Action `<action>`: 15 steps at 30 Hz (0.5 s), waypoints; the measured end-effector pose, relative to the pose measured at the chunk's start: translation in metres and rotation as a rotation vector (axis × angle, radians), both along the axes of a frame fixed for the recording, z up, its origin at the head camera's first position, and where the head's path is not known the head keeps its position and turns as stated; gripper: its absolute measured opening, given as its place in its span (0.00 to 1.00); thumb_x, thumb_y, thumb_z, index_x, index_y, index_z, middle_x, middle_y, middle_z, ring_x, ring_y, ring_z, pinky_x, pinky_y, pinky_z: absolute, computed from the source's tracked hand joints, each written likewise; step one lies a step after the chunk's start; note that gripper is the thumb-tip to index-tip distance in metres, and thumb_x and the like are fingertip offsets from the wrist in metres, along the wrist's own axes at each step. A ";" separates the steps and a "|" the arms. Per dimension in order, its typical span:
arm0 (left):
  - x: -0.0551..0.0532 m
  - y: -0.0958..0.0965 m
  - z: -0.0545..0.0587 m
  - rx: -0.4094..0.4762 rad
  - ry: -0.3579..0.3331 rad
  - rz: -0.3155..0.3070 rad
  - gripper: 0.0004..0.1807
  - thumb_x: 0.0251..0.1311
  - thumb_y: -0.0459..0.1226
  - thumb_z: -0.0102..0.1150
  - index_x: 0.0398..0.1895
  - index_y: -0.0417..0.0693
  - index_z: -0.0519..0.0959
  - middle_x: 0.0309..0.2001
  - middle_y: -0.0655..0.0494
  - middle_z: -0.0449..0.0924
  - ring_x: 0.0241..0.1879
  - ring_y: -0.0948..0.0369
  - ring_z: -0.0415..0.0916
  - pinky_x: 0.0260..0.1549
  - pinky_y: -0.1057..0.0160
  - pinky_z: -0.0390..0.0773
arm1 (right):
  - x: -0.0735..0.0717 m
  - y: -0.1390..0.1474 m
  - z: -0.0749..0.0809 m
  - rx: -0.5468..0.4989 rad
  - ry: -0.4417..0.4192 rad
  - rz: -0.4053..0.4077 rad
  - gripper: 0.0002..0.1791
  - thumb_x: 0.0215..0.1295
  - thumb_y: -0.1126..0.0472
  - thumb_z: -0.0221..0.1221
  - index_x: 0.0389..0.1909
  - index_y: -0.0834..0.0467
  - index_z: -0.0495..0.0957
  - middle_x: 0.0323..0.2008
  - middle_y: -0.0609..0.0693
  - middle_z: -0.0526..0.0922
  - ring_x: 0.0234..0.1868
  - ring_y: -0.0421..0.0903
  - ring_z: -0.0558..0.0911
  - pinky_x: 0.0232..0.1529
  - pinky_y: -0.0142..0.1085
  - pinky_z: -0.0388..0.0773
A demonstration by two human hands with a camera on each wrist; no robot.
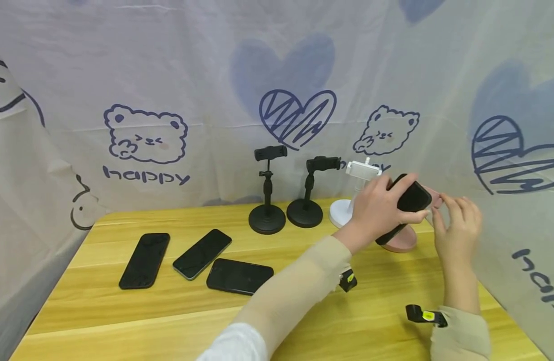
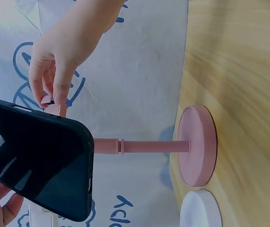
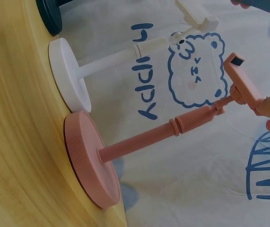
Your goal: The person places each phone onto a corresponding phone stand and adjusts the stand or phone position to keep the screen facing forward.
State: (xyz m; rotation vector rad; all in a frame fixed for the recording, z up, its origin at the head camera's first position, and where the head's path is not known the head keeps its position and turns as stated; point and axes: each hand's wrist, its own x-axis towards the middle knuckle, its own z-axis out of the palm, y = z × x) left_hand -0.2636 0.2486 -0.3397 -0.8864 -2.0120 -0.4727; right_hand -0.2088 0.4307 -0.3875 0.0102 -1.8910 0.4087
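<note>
Table (image 1: 101,321), left end: three dark phones (image 1: 144,261) lying flat. Next, two black stands (image 1: 267,219), upright, followed by a white stand (image 1: 340,214). Left hand (image 1: 376,203) grips a black phone (image 1: 414,197), raised above the table and apart from the pink stand's holder (image 3: 243,82). Pink stand (image 1: 402,241) is upright beside the white one. Far right, right hand (image 1: 459,225) pinches the holder's end.

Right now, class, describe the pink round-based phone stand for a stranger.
On the yellow wooden table, follow the far edge rightward, past the white round-based phone stand. Last comes the pink phone stand, its top pinched by the right hand; the only pink one.
</note>
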 end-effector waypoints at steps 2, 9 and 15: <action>-0.001 0.003 0.003 -0.010 0.020 0.012 0.45 0.43 0.76 0.55 0.64 0.69 0.72 0.38 0.57 0.78 0.29 0.66 0.71 0.25 0.72 0.72 | 0.000 0.000 -0.001 -0.003 -0.005 -0.001 0.17 0.59 0.70 0.65 0.50 0.68 0.80 0.48 0.71 0.78 0.58 0.71 0.71 0.68 0.56 0.60; -0.006 0.015 0.012 0.004 0.009 -0.002 0.47 0.40 0.76 0.57 0.64 0.68 0.71 0.37 0.58 0.78 0.28 0.65 0.72 0.20 0.72 0.70 | 0.000 0.002 -0.003 -0.003 -0.005 0.007 0.18 0.58 0.71 0.65 0.50 0.68 0.79 0.47 0.72 0.78 0.58 0.71 0.71 0.68 0.56 0.60; -0.008 0.021 0.021 -0.006 -0.149 -0.010 0.48 0.42 0.75 0.58 0.67 0.69 0.67 0.40 0.58 0.77 0.32 0.66 0.72 0.22 0.74 0.69 | -0.001 0.001 -0.003 -0.011 -0.011 -0.002 0.18 0.59 0.69 0.65 0.50 0.69 0.79 0.48 0.71 0.78 0.59 0.70 0.71 0.68 0.55 0.61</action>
